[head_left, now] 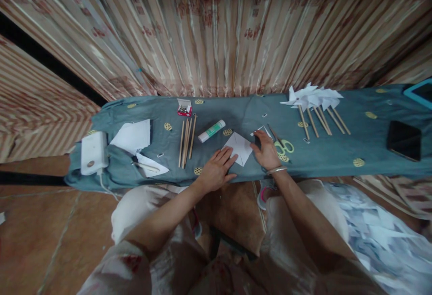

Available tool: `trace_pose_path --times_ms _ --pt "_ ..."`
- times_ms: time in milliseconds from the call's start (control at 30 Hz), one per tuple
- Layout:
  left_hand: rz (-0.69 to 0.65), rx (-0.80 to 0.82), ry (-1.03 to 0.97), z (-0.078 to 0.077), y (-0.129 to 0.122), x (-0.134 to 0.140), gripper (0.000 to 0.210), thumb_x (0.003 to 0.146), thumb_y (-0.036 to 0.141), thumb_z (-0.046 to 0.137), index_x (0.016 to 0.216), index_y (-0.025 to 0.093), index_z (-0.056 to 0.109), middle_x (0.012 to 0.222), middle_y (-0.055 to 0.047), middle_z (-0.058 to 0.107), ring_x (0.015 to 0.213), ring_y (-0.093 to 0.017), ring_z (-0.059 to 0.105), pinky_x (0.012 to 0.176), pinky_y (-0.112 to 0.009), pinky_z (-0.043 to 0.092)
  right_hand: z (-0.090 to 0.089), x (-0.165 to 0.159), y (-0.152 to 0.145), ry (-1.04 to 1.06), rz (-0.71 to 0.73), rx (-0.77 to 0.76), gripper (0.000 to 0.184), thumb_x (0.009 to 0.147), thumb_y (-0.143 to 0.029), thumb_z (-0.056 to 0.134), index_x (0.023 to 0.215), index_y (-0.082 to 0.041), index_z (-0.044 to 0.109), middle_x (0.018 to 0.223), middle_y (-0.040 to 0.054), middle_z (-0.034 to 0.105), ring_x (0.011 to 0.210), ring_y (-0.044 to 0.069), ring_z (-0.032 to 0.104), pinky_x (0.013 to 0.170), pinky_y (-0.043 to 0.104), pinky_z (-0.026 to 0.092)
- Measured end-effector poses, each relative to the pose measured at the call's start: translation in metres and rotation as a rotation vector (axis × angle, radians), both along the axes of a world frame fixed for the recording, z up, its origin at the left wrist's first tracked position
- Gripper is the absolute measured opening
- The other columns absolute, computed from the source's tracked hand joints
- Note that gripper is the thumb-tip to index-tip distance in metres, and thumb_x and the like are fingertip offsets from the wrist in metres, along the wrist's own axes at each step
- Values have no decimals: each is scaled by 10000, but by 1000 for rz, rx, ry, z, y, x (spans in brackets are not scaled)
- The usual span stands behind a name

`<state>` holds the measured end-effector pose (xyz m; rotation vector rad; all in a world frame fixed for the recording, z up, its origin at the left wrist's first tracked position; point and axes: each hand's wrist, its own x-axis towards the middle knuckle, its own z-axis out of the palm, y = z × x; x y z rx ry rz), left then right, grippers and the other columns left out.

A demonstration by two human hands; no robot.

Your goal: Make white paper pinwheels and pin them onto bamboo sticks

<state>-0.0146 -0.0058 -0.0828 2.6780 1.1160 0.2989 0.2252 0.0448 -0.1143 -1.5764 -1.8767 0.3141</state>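
A white square of paper [240,145] with cut or crease lines lies on the teal cloth, turned like a diamond. My left hand [218,169] rests flat on its left part, fingers stretched out. To the right, my right hand [266,151] has its thumb by the paper's edge and its bent fingertips on a small white paper scrap [266,129]; thumb and fingers are apart. Green-handled scissors [285,147] lie just beyond that hand. A glue stick [211,131] is on the cloth left of the square.
Several wooden sticks [186,142] lie left of the glue stick, near a small open red box [184,108]. White paper pinwheels [308,97] on sticks are at right, with a black phone [404,140] farther over. Paper sheets [133,134] and a white corded device [93,152] are left.
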Motion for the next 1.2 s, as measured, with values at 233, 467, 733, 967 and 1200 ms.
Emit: trace_pose_path --times_ms 233,467,733,967,1200 --pt "98 17 38 5 -16 -18 633 925 426 571 1447 99 428 1539 -217 398 1461 -319 331 1172 -495 315 -1 -1 -1 27 -18 4 481 867 -224 466 1328 -116 554 1377 199 561 1324 301 485 1115 509 396" --pt "184 5 -39 2 -25 -27 557 941 379 542 1435 139 445 1511 -193 450 1455 -308 347 1162 -528 341 -3 -3 -2 35 -77 38 455 873 -192 425 1297 -137 581 1346 174 597 1301 281 515 1107 495 413" --pt "316 17 -237 2 -21 -20 596 972 374 472 1492 118 332 1578 -230 315 1499 -302 243 1179 -523 317 4 -21 -7 15 -130 57 498 939 -391 413 1297 -83 571 1386 242 546 1325 319 477 1093 504 391" --pt "199 -34 -84 6 5 23 644 940 448 533 1449 75 402 1549 -216 381 1488 -300 273 1201 -512 277 11 -42 -15 -184 -143 -25 701 915 -592 413 1379 -72 493 1457 258 482 1344 389 442 1047 571 369" --pt "160 -7 20 0 -2 11 809 905 603 508 1447 14 392 1545 -239 372 1480 -311 289 1213 -453 254 6 -39 -16 -239 -142 0 640 944 -571 358 1346 -104 525 1435 222 520 1324 368 461 1022 545 396"
